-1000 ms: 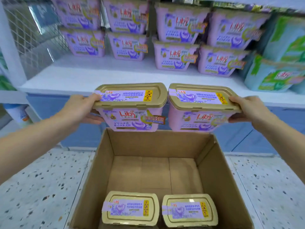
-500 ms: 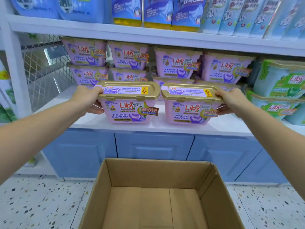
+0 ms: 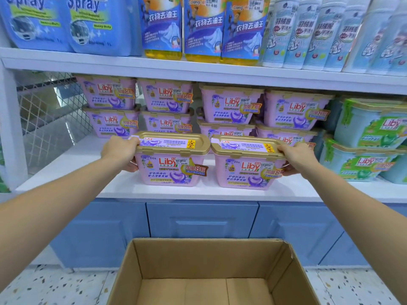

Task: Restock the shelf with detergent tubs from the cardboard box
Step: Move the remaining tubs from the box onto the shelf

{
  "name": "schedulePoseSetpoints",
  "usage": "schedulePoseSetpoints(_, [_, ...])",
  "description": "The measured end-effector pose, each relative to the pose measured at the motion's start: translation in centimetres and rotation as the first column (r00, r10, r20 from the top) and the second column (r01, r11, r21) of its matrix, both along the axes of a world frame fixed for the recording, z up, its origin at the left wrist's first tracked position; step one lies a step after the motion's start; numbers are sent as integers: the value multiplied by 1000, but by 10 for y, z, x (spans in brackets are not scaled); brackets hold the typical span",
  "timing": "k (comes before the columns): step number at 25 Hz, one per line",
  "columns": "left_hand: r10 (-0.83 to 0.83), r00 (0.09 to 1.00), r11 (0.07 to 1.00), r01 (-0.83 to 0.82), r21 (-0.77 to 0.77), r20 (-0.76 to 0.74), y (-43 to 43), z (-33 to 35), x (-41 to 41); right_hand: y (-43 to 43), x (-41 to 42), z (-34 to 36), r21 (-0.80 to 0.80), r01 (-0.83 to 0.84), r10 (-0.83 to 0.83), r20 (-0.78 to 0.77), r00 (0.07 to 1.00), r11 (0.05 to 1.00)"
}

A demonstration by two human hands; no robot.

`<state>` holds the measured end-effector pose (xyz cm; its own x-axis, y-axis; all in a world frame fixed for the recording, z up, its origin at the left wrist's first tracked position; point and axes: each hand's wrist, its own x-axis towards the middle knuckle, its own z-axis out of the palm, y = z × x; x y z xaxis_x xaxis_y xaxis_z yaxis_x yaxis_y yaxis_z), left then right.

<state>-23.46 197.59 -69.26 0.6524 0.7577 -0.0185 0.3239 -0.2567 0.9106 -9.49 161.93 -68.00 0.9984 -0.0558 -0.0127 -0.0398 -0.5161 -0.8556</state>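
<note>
Two pink Liby detergent tubs with gold lids stand side by side on the white shelf (image 3: pixel 66 172), near its front edge. My left hand (image 3: pixel 121 150) grips the left end of the left tub (image 3: pixel 171 164). My right hand (image 3: pixel 295 158) grips the right end of the right tub (image 3: pixel 246 170). Behind them, more pink tubs (image 3: pixel 167 100) are stacked two high in several columns. The open cardboard box (image 3: pixel 209 260) sits on the floor below; the part of its inside that shows holds no tubs.
Green Liby tubs (image 3: pixel 370 137) are stacked at the right of the same shelf. A wire mesh panel (image 3: pixel 50 113) closes the left end. The shelf above carries blue spray bottles (image 3: pixel 66 23), yellow bottles and white pouches. Blue cabinet doors (image 3: pixel 198 219) stand under the shelf, over speckled floor.
Both hands lifted the two tubs from above the box up and forward onto the shelf. My view has tilted up, so the tubs left in the box are out of sight.
</note>
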Motion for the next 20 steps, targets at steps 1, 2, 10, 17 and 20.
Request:
schedulePoseSetpoints(1, [15,1000,1000,-15,5,2,0,-2,0,1,2,-1,1,1,-1,3,1000,1000])
schedulePoseSetpoints(2, [28,1000,1000,-28,1,4,1,-3,0,2,3,-1,3,2,-2,1,1000,1000])
schedulePoseSetpoints(10, [20,1000,1000,-20,-24,4,1,-2,0,7,7,-4,-49,20,-20,4,1000,999])
schedulePoseSetpoints(17, [-34,998,999,33,-36,-49,0,3,-2,1,6,-6,14,-47,48,-58,997,999])
schedulePoseSetpoints(20, [-75,997,989,72,-126,-14,-3,-2,-14,-14,-6,-16,43,-54,53,4,999,998])
